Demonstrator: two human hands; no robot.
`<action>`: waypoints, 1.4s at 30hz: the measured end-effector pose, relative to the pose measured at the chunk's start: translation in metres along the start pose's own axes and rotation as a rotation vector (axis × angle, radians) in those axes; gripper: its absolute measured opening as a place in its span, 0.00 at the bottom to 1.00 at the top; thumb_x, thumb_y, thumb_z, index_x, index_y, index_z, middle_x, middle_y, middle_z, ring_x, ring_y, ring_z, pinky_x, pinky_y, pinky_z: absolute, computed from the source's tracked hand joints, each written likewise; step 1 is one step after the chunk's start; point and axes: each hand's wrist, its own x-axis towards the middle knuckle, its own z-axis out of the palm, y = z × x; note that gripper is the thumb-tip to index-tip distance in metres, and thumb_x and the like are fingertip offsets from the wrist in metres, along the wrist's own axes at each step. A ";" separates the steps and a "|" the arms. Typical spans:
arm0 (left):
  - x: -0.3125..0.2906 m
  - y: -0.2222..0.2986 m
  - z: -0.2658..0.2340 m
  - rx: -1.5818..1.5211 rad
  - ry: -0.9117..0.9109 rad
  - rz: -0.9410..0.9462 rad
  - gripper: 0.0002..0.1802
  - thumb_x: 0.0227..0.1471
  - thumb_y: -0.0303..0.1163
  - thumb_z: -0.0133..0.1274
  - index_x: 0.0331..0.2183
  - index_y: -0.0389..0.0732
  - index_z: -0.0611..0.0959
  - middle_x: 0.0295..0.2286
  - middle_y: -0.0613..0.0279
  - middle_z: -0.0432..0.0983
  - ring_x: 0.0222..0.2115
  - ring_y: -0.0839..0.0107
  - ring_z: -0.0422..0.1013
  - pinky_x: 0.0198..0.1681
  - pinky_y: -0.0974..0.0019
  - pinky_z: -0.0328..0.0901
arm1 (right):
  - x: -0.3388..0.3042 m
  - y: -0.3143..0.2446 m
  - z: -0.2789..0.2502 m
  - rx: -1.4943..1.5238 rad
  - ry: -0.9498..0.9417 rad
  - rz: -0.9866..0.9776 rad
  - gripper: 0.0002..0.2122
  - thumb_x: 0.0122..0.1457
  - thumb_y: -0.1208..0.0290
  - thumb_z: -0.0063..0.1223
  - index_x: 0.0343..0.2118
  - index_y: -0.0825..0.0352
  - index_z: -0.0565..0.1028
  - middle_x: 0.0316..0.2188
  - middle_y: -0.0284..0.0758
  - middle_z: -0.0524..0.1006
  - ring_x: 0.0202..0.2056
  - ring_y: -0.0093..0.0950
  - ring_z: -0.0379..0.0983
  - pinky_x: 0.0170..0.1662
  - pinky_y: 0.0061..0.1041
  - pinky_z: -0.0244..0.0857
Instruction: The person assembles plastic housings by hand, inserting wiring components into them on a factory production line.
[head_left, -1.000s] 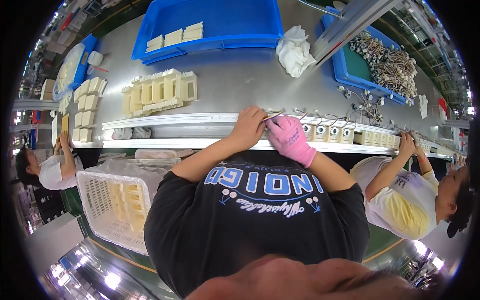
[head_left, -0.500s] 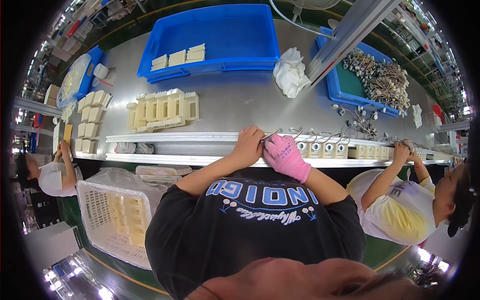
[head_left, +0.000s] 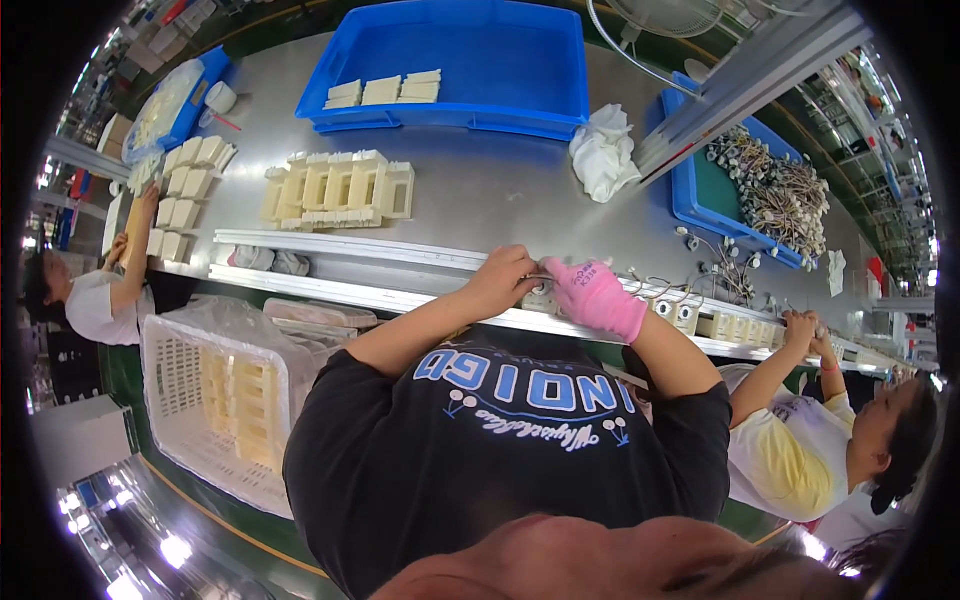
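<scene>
Cream housings (head_left: 340, 190): grouped on the desk (head_left: 470, 190), at left.
Left hand (head_left: 503, 280): bare, pinching a thin wire (head_left: 537, 277).
Wire: between the hands, over the metal rails (head_left: 350, 249); best guided gently, without kinking.
Right hand (head_left: 598, 298): pink-gloved, curled at the wire; its grip cannot be told.

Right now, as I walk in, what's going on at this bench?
A person's bare left hand and pink-gloved right hand are close together over the metal rails, at a thin wire partly hidden by the fingers. To the right, cream housings stand in a row between the rails. Farther back, a blue tray holds a pile of wired connectors.
</scene>
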 end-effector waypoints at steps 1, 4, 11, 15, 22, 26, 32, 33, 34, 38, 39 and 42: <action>0.000 0.002 0.001 0.001 0.009 -0.013 0.07 0.40 0.30 0.54 0.25 0.39 0.75 0.25 0.58 0.65 0.30 0.59 0.63 0.34 0.60 0.56 | -0.001 -0.004 0.000 0.047 -0.060 0.117 0.10 0.48 0.68 0.46 0.33 0.64 0.66 0.23 0.38 0.74 0.28 0.37 0.72 0.33 0.33 0.62; 0.001 0.009 0.005 0.013 0.049 -0.014 0.06 0.39 0.30 0.54 0.24 0.40 0.75 0.24 0.59 0.65 0.30 0.60 0.63 0.33 0.59 0.56 | 0.001 -0.002 0.008 -0.070 -0.109 0.103 0.11 0.48 0.68 0.46 0.34 0.65 0.65 0.23 0.39 0.75 0.29 0.37 0.72 0.32 0.34 0.62; 0.003 0.009 0.016 0.032 0.130 -0.041 0.05 0.37 0.26 0.52 0.23 0.41 0.73 0.24 0.58 0.65 0.29 0.58 0.63 0.32 0.59 0.55 | 0.000 0.016 0.017 0.052 0.196 0.059 0.10 0.48 0.64 0.45 0.31 0.64 0.66 0.25 0.39 0.74 0.29 0.36 0.72 0.32 0.36 0.59; 0.002 0.004 0.018 0.018 0.139 -0.073 0.05 0.36 0.26 0.52 0.22 0.40 0.73 0.23 0.58 0.65 0.29 0.58 0.63 0.32 0.58 0.55 | 0.009 0.012 0.025 0.256 0.146 0.189 0.10 0.47 0.65 0.46 0.30 0.63 0.66 0.25 0.39 0.73 0.29 0.35 0.71 0.31 0.35 0.58; 0.008 0.012 0.011 -0.031 0.119 -0.163 0.04 0.33 0.25 0.50 0.20 0.40 0.73 0.23 0.59 0.65 0.28 0.59 0.63 0.31 0.59 0.54 | 0.014 -0.003 0.022 -0.290 0.173 -0.010 0.07 0.45 0.68 0.47 0.28 0.62 0.66 0.25 0.34 0.72 0.31 0.31 0.70 0.37 0.31 0.55; 0.007 0.016 0.017 -0.011 0.180 -0.193 0.03 0.32 0.26 0.49 0.18 0.39 0.73 0.22 0.59 0.65 0.28 0.59 0.63 0.31 0.59 0.53 | 0.016 0.004 0.013 -0.283 0.087 -0.035 0.07 0.45 0.68 0.48 0.28 0.61 0.67 0.24 0.33 0.72 0.32 0.30 0.69 0.39 0.31 0.54; 0.005 0.014 0.020 -0.028 0.192 -0.163 0.03 0.32 0.25 0.48 0.19 0.39 0.73 0.22 0.59 0.64 0.28 0.60 0.63 0.31 0.60 0.53 | 0.019 0.006 0.008 -0.300 -0.010 -0.048 0.06 0.45 0.66 0.48 0.25 0.60 0.67 0.22 0.34 0.72 0.30 0.32 0.69 0.39 0.32 0.52; 0.004 0.015 0.018 -0.030 0.196 -0.166 0.03 0.32 0.25 0.48 0.19 0.39 0.73 0.22 0.59 0.64 0.28 0.60 0.63 0.31 0.60 0.53 | 0.020 0.006 0.010 -0.312 -0.031 -0.050 0.06 0.45 0.66 0.48 0.25 0.60 0.67 0.21 0.34 0.71 0.30 0.32 0.69 0.39 0.32 0.52; 0.003 0.014 0.016 -0.023 0.189 -0.142 0.04 0.32 0.25 0.48 0.20 0.39 0.73 0.22 0.59 0.64 0.29 0.60 0.62 0.31 0.60 0.53 | 0.020 0.007 0.009 -0.314 -0.035 -0.053 0.06 0.45 0.66 0.48 0.25 0.60 0.67 0.21 0.34 0.71 0.30 0.32 0.69 0.39 0.32 0.52; 0.000 0.013 0.017 -0.022 0.174 -0.073 0.05 0.33 0.24 0.48 0.22 0.39 0.73 0.23 0.59 0.64 0.29 0.61 0.62 0.32 0.60 0.53 | 0.011 0.012 0.008 -0.158 0.091 -0.063 0.06 0.45 0.67 0.47 0.24 0.61 0.66 0.20 0.35 0.70 0.28 0.33 0.68 0.39 0.33 0.51; 0.001 0.013 0.017 -0.025 0.172 -0.076 0.05 0.33 0.24 0.48 0.22 0.39 0.73 0.23 0.59 0.64 0.29 0.61 0.62 0.32 0.60 0.53 | 0.011 0.012 0.011 -0.154 0.095 -0.044 0.06 0.45 0.67 0.47 0.24 0.61 0.66 0.19 0.35 0.70 0.28 0.34 0.68 0.39 0.33 0.51; 0.005 0.013 0.014 -0.062 0.142 -0.040 0.05 0.33 0.23 0.48 0.22 0.38 0.73 0.23 0.59 0.63 0.29 0.61 0.62 0.32 0.61 0.54 | 0.011 0.012 0.018 -0.195 0.085 0.022 0.06 0.45 0.68 0.48 0.25 0.62 0.66 0.19 0.35 0.69 0.27 0.34 0.67 0.39 0.33 0.52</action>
